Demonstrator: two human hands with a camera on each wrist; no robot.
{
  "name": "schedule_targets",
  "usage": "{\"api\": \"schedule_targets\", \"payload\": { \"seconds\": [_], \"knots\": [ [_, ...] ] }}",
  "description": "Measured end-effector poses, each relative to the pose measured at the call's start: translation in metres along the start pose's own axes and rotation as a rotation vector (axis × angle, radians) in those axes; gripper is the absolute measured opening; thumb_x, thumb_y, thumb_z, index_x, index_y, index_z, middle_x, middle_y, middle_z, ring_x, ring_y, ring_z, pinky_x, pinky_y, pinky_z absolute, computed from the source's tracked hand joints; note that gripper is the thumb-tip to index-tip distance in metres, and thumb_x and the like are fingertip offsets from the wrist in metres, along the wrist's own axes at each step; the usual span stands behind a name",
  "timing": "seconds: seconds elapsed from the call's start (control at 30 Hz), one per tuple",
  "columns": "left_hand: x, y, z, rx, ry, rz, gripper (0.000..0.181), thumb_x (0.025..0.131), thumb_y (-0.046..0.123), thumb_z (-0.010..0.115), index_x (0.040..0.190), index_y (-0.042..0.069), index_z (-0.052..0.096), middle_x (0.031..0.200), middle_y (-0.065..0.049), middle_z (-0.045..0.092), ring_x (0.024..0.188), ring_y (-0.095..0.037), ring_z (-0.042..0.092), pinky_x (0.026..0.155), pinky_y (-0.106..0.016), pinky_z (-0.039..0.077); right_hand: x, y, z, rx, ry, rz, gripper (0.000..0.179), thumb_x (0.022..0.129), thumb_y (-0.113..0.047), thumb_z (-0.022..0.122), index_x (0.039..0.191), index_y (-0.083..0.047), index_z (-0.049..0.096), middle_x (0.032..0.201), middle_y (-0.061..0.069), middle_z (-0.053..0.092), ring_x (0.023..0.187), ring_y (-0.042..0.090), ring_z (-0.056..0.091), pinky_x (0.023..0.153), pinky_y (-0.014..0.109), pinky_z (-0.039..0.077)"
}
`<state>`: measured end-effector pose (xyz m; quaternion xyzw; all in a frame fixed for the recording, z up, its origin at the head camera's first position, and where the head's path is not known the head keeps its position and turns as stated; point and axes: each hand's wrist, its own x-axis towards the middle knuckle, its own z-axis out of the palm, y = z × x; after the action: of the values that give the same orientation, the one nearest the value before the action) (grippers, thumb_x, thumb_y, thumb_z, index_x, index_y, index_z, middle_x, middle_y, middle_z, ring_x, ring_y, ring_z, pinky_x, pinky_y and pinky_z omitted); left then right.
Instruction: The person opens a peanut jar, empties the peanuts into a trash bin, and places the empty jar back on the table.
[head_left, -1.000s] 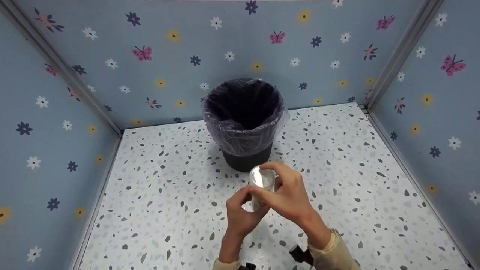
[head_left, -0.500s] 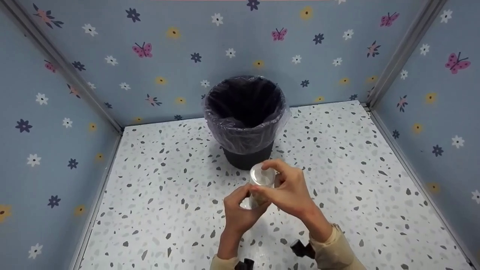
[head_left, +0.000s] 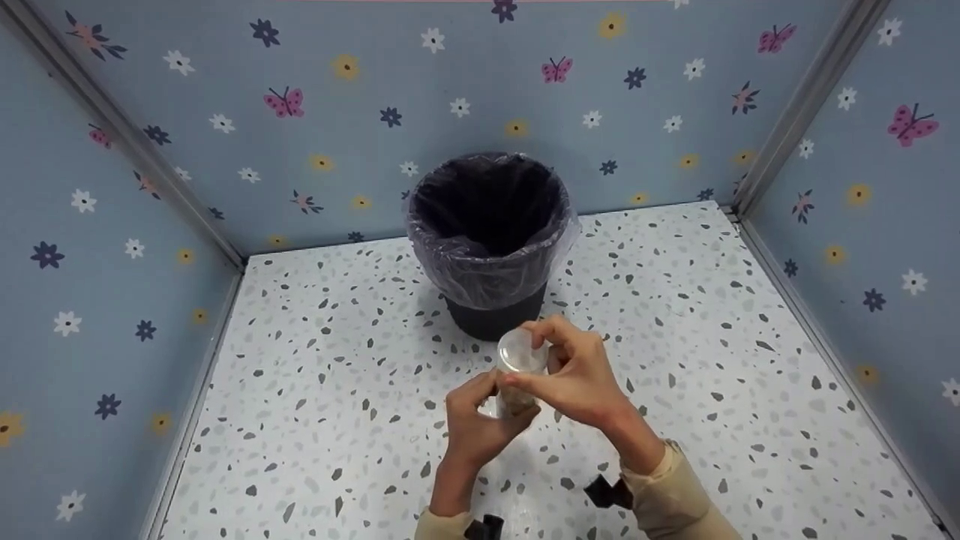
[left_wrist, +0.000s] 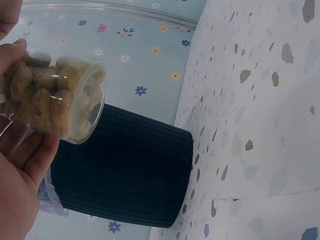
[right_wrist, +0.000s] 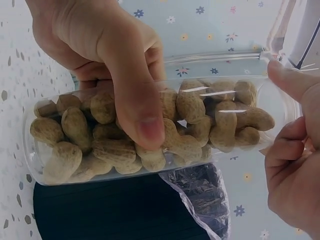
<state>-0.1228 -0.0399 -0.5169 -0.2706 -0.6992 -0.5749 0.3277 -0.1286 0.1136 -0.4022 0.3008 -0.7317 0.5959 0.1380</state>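
Observation:
A clear plastic jar [right_wrist: 195, 135] of unshelled peanuts is held up between both hands. My left hand [head_left: 480, 431] grips the jar's body, its thumb lying across the side in the right wrist view. At the other end, my right hand [head_left: 585, 382] pinches the rim of the clear lid [head_left: 521, 350] between thumb and curled fingers. The lid is on the jar. In the left wrist view the jar's base [left_wrist: 90, 102] points right, while most of the right hand lies outside that picture.
Behind the jar stands a black trash bin [head_left: 499, 319] lined with a translucent purple bag [head_left: 487, 281]. The speckled white floor [head_left: 337, 405] meets flowered blue wall panels [head_left: 322, 90] at the back and both sides.
The right hand's fingers have shifted slightly on the lid, with the forefinger a little more bent. The left hand keeps its hold on the jar, and the head view has moved slightly.

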Motion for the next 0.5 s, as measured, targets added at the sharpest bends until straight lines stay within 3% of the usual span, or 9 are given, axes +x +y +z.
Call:
{"api": "schedule_targets", "payload": {
  "seconds": [0.27, 0.37, 0.5],
  "knots": [
    [0.0, 0.002, -0.004, -0.128, -0.075, -0.043, 0.038, 0.058, -0.007, 0.087, 0.087, 0.01, 0.069, 0.076, 0.001, 0.067, 0.066, -0.012, 0.062, 0.06, -0.027, 0.052, -0.007, 0.032, -0.003, 0.155, -0.073, 0.046, 0.046, 0.064, 0.006, 0.087, 0.083, 0.0, 0.046, 0.108, 0.019, 0.068, 0.046, 0.004, 0.029, 0.037, 0.024, 0.025],
    [-0.001, 0.003, -0.008, -0.202, -0.128, -0.088, 0.042, 0.059, -0.008, 0.087, 0.094, 0.009, 0.071, 0.082, -0.001, 0.07, 0.072, -0.015, 0.065, 0.065, -0.03, 0.054, -0.005, 0.035, -0.008, 0.256, -0.174, 0.048, 0.05, 0.066, 0.006, 0.086, 0.09, 0.002, 0.043, 0.112, 0.021, 0.066, 0.05, 0.004, 0.031, 0.039, 0.022, 0.027],
    [-0.001, 0.005, -0.012, -0.257, -0.193, -0.142, 0.05, 0.059, -0.008, 0.088, 0.104, 0.008, 0.072, 0.094, -0.004, 0.072, 0.083, -0.021, 0.068, 0.073, -0.036, 0.055, 0.0, 0.039, -0.017, 0.394, -0.364, 0.038, 0.055, 0.07, 0.009, 0.082, 0.103, 0.004, 0.039, 0.118, 0.024, 0.062, 0.074, 0.014, 0.057, 0.059, 0.023, 0.042]
  ]
}}
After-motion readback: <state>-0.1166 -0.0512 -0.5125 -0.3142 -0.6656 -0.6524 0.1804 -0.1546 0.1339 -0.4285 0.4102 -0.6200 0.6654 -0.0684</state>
